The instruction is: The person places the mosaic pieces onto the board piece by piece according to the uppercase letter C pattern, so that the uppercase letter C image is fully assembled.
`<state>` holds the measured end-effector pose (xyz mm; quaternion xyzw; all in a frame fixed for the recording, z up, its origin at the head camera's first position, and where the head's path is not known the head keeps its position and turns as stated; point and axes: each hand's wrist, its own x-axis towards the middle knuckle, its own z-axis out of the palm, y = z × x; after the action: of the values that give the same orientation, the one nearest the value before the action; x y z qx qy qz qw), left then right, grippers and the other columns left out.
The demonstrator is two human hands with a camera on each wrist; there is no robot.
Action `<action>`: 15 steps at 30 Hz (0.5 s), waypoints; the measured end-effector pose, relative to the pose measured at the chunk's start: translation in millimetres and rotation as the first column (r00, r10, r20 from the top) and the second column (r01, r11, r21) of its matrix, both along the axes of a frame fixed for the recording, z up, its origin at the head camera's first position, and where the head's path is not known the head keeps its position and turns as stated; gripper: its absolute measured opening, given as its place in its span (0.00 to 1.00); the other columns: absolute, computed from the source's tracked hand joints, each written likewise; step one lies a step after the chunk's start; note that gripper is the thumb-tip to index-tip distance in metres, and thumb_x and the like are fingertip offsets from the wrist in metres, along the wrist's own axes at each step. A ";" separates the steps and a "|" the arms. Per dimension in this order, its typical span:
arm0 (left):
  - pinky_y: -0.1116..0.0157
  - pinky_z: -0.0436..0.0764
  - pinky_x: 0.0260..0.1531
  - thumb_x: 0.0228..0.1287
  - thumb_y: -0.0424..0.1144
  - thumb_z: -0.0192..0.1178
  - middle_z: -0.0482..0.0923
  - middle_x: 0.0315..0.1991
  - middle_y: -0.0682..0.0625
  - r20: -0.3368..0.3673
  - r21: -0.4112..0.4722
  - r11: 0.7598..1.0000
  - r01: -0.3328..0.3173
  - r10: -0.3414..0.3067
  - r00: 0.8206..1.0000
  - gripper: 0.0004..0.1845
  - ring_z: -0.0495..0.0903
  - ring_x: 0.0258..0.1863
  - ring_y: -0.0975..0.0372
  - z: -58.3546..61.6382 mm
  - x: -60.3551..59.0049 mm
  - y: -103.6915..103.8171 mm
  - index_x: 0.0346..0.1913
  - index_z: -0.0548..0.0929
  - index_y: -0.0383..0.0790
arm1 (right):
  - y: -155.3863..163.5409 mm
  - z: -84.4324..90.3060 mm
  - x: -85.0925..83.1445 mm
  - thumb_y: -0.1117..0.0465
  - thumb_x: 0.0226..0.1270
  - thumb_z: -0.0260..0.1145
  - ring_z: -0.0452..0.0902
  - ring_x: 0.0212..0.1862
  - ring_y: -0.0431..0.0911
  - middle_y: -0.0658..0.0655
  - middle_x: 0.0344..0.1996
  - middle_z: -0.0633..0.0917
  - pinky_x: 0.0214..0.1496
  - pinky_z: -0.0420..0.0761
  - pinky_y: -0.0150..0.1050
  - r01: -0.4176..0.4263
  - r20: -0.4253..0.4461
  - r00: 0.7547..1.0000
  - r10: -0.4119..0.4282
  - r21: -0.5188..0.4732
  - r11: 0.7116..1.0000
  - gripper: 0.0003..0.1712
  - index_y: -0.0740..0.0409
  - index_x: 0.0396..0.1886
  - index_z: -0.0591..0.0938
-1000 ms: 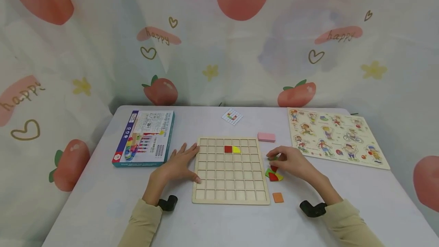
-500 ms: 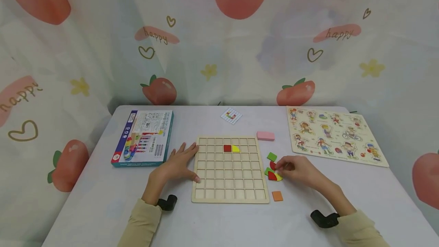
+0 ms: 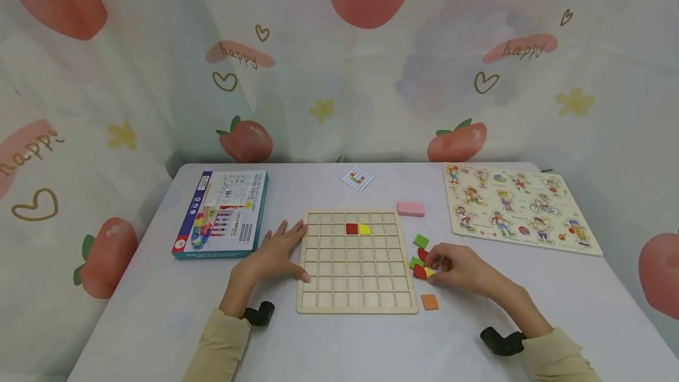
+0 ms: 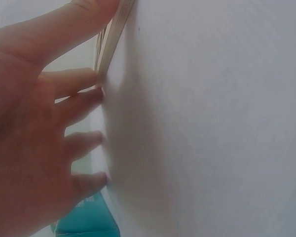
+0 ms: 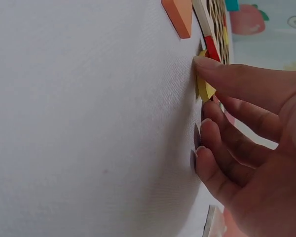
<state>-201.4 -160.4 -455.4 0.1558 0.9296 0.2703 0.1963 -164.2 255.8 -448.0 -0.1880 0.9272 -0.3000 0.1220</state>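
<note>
A wooden grid board (image 3: 356, 305) lies mid-table, with a red square tile (image 3: 352, 229) and a yellow quarter-round tile (image 3: 364, 229) in adjacent cells near its top. My left hand (image 3: 273, 257) rests at the board's left edge, fingers spread and thumb on the frame. Right of the board, my right hand (image 3: 460, 267) pinches another yellow tile (image 5: 205, 81) between thumb and fingers, partly hidden in the head view. Beside it lie two red rounded tiles (image 3: 419, 271) and two green tiles (image 3: 421, 241). An orange square tile (image 3: 429, 302) lies nearer the front.
A blue-edged box (image 3: 223, 214) lies at left. Behind the board are a small patterned card (image 3: 358, 178) and a pink block (image 3: 411, 209). A wooden picture puzzle (image 3: 522, 208) occupies the back right. A printed curtain (image 3: 371, 75) hangs behind the table.
My right hand has left the upper green tile, moving toward me to the yellow tile in the pile, and now pinches it. My left hand stays at the board's edge.
</note>
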 end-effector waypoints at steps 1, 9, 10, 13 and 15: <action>0.38 0.36 0.80 0.47 0.50 0.82 0.47 0.84 0.47 -0.002 0.001 1.000 0.001 -0.001 1.000 0.62 0.35 0.84 0.44 0.0 0.2 -0.1 0.82 0.57 0.40 | -0.2 0.0 0.0 0.60 0.58 0.80 0.71 0.32 0.37 0.46 0.30 0.80 0.33 0.75 0.30 0.004 0.002 1.000 -0.004 -0.002 1.000 0.13 0.53 0.37 0.83; 0.38 0.36 0.80 0.47 0.49 0.82 0.48 0.84 0.47 -0.004 0.004 1.000 -0.001 0.001 1.000 0.61 0.36 0.84 0.44 1.8 1.7 -0.1 0.82 0.58 0.40 | 1.2 3.8 -2.7 0.63 0.63 0.75 0.74 0.33 0.38 0.44 0.29 0.81 0.35 0.78 0.29 0.037 -0.005 0.999 -0.038 -0.020 0.999 0.08 0.50 0.36 0.83; 0.39 0.36 0.80 0.48 0.50 0.82 0.47 0.84 0.47 0.000 0.004 1.000 -0.002 0.002 1.000 0.61 0.35 0.84 0.44 2.1 1.7 0.0 0.82 0.57 0.41 | 1.6 4.4 -3.4 0.64 0.63 0.75 0.74 0.33 0.38 0.44 0.30 0.82 0.36 0.78 0.29 0.034 -0.012 0.999 -0.034 -0.021 0.999 0.07 0.51 0.37 0.84; 0.38 0.36 0.80 0.48 0.50 0.82 0.47 0.84 0.47 0.000 0.009 1.000 -0.001 0.001 1.000 0.61 0.35 0.84 0.44 2.2 1.1 -0.1 0.82 0.57 0.41 | 2.1 7.2 -5.3 0.66 0.63 0.73 0.73 0.35 0.38 0.45 0.33 0.83 0.37 0.78 0.29 0.016 -0.044 0.999 -0.016 -0.019 1.000 0.09 0.52 0.42 0.87; 0.38 0.36 0.80 0.47 0.50 0.82 0.48 0.84 0.47 0.001 0.012 1.000 -0.002 0.002 1.000 0.61 0.36 0.84 0.44 2.1 0.8 -0.2 0.82 0.57 0.40 | 1.5 9.4 -6.4 0.67 0.63 0.73 0.74 0.37 0.38 0.46 0.36 0.86 0.39 0.80 0.29 0.011 -0.065 0.998 -0.012 -0.014 1.000 0.11 0.53 0.45 0.89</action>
<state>-200.6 -160.7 -453.4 0.1560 0.9280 0.2761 0.1954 -170.6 257.3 -438.7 -0.1933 0.9297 -0.3007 0.0886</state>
